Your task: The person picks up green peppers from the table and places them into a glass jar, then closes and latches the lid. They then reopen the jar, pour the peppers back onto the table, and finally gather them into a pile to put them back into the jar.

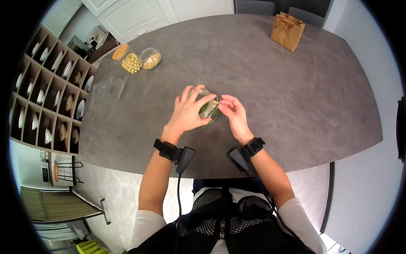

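Note:
A clear glass jar (pixel 208 111) with green contents stands near the middle of the grey table. My left hand (pixel 186 111) is spread over its top and grips it, with the fingers across the lid and the thumb low on the near side. A wire clasp (pixel 218 100) sticks out at the jar's right side. Thumb and fingertips of my right hand (pixel 234 114) are pinched together on that clasp. The hand partly hides the jar, so how far the lid is closed does not show.
At the table's back left are a jar with an orange lid (pixel 121 52) holding pale yellow pieces and a clear bowl (pixel 150 58) of light bits. A transparent flat sheet or tray (pixel 108 91) lies nearer. A brown paper bag (pixel 288 32) stands at the back right.

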Available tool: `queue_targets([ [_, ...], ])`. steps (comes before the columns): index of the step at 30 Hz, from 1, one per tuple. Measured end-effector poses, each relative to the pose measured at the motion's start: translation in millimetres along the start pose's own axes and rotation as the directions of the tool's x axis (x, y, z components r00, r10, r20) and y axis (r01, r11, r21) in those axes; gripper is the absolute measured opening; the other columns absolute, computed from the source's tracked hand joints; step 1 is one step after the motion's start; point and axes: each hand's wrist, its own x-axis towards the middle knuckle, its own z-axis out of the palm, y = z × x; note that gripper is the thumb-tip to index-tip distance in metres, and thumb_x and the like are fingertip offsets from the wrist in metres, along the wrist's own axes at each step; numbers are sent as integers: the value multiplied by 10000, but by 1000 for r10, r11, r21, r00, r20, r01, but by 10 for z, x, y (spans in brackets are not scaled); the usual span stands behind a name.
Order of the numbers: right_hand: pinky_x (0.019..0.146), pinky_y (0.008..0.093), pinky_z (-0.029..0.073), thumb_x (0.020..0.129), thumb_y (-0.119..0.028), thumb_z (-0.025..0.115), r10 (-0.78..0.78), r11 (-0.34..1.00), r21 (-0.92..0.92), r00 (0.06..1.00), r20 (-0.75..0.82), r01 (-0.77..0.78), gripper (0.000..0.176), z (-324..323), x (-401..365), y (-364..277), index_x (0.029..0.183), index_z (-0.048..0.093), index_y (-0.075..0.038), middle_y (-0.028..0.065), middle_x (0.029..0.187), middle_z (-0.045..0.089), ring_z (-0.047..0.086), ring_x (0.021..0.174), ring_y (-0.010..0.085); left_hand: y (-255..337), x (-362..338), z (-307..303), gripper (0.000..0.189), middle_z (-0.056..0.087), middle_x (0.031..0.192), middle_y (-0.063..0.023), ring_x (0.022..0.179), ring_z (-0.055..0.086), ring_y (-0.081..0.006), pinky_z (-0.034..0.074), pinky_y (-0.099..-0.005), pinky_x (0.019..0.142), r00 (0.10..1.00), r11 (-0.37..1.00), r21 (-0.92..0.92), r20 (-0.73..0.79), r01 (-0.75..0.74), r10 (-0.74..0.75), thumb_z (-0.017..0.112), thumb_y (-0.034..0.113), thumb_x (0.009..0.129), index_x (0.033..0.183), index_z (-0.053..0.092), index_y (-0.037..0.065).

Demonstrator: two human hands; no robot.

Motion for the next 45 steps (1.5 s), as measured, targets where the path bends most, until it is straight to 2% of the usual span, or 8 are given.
queue_targets([
  [7, 756, 218, 433, 798, 25, 554, 6, 1000, -18, 999, -38, -6, 197, -10, -12, -87, 982, 517, -37, 15, 890, 590, 535, 844, 68, 2, 18, 3, 667, 304, 1312, -38, 1208, 257, -313, 332, -498, 878, 999, 1000, 15, 45, 5, -5, 724, 281, 561, 1180, 478, 266],
  [10, 722, 243, 429, 764, 68, 535, -54, 909, -411, 998, 37, 64, 229, 53, -11, -259, 956, 532, -58, 13, 842, 600, 540, 872, 107, 14, 20, 0, 666, 295, 1320, -39, 1212, 250, -314, 332, -500, 873, 998, 999, 41, 61, 11, -13, 713, 290, 578, 1195, 463, 273],
  [13, 691, 267, 423, 710, 109, 511, -293, 348, -890, 936, 195, 295, 288, 179, -122, -467, 923, 543, -82, 35, 823, 603, 527, 926, 179, 34, 17, -9, 668, 288, 1326, -41, 1215, 244, -318, 332, -503, 867, 997, 998, 58, 76, 13, -18, 704, 299, 592, 1209, 448, 282],
  [16, 705, 308, 435, 681, 126, 489, -429, 202, -900, 861, 273, 386, 299, 191, -166, -369, 890, 542, -80, 67, 848, 593, 493, 974, 242, 27, 14, 3, 669, 284, 1329, -43, 1215, 239, -328, 332, -508, 862, 998, 998, 69, 69, 7, -12, 698, 305, 598, 1215, 441, 293],
  [28, 759, 280, 465, 759, 80, 531, -271, 925, -298, 958, -90, 234, 199, 225, 195, -88, 925, 493, -22, 93, 912, 578, 573, 875, 204, 29, 1, -17, 680, 264, 1357, -60, 1236, 223, -343, 320, -522, 876, 993, 997, 72, 107, 30, -38, 703, 310, 602, 1222, 431, 249],
  [34, 807, 293, 443, 847, -44, 500, -368, 736, -596, 929, 48, 322, 157, 343, 66, -58, 992, 453, -7, 114, 975, 585, 564, 940, 184, 21, 3, 14, 682, 247, 1368, -72, 1244, 216, -348, 313, -534, 884, 997, 998, 10, 50, 54, -55, 696, 331, 620, 1234, 417, 234],
  [41, 756, 310, 456, 870, -141, 493, -275, 867, -457, 956, -103, 200, 169, 333, 78, -57, 979, 460, -17, 142, 949, 603, 594, 882, 225, -27, -23, 46, 708, 241, 1366, -75, 1239, 223, -350, 335, -536, 859, 999, 994, 105, 40, -21, 17, 707, 345, 608, 1245, 406, 279],
  [45, 706, 361, 469, 839, -272, 504, -190, 610, -792, 972, -137, 7, 263, 339, 134, -328, 872, 537, -13, 164, 841, 620, 607, 796, 308, -57, -16, 69, 722, 279, 1335, -77, 1210, 252, -363, 356, -552, 809, 1000, 998, 65, 12, -27, 27, 723, 331, 590, 1239, 406, 323],
])
